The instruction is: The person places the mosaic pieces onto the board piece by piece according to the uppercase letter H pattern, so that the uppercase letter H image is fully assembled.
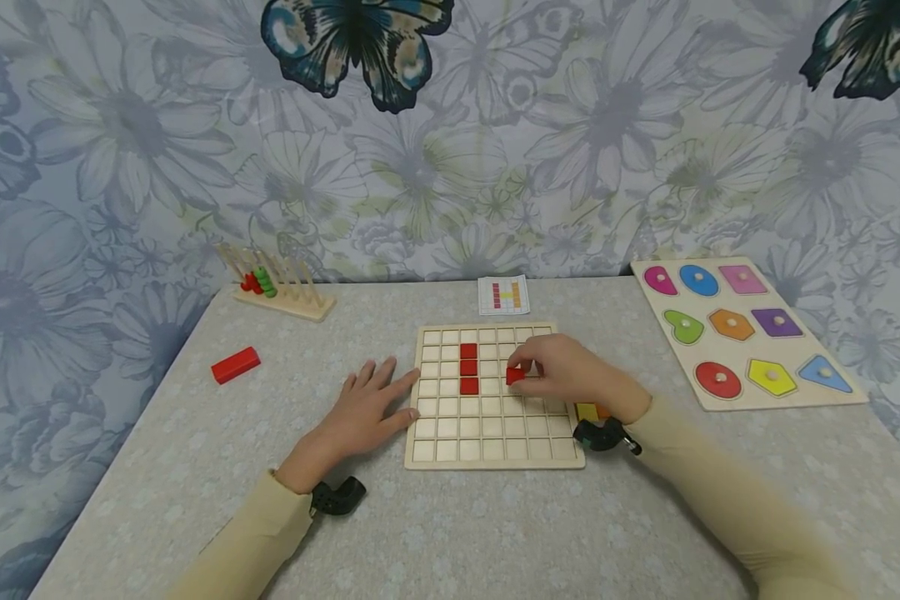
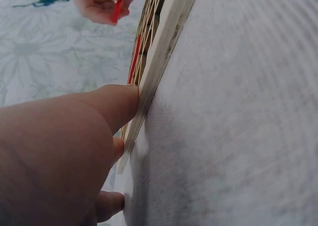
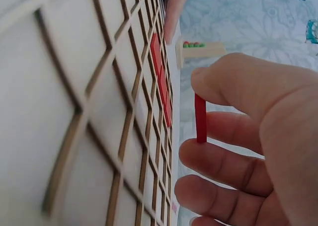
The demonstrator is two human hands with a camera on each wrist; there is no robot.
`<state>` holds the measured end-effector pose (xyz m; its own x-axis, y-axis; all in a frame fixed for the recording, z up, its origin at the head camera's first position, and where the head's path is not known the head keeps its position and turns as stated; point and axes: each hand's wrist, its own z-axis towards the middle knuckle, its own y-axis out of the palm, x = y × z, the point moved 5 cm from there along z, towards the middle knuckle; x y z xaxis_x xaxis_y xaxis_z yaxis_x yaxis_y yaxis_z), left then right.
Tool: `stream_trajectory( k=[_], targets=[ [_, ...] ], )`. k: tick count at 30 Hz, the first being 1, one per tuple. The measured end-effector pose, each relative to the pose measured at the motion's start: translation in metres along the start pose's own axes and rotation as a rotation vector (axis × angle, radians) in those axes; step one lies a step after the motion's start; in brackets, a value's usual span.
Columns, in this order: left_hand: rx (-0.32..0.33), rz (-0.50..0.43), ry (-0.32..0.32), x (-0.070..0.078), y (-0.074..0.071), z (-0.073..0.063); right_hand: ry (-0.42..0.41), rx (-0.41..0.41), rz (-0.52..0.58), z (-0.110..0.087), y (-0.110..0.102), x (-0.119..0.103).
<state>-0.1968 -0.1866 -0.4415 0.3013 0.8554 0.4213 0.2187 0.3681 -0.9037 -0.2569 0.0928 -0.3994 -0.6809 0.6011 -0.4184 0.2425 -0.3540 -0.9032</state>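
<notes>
While our left grip lies spread against the left rim of the gridded board, perhaps steadying it, the head view shows our right grip pinching a red tile over the board, right of three red tiles. In the left wrist view, our left grip touches the board's side. In the right wrist view, we pinch the tile by opposite edges, apart from the board, probably leaving its flat faces free.

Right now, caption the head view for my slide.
Right hand pinches a red tile over a gridded board bearing three red tiles in a column; left hand touches the board's edge.
</notes>
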Motion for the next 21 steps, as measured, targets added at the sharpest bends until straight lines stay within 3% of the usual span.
stream_trajectory(
  k=[9,21],
  targets=[
    [-0.006,0.002,-0.008,-0.001,0.000,0.001,-0.066,-0.020,-0.004,0.013,0.011,-0.017],
    [-0.001,-0.007,0.001,-0.001,-0.001,0.000,-0.083,-0.014,-0.004,0.020,0.014,-0.028]
  ],
)
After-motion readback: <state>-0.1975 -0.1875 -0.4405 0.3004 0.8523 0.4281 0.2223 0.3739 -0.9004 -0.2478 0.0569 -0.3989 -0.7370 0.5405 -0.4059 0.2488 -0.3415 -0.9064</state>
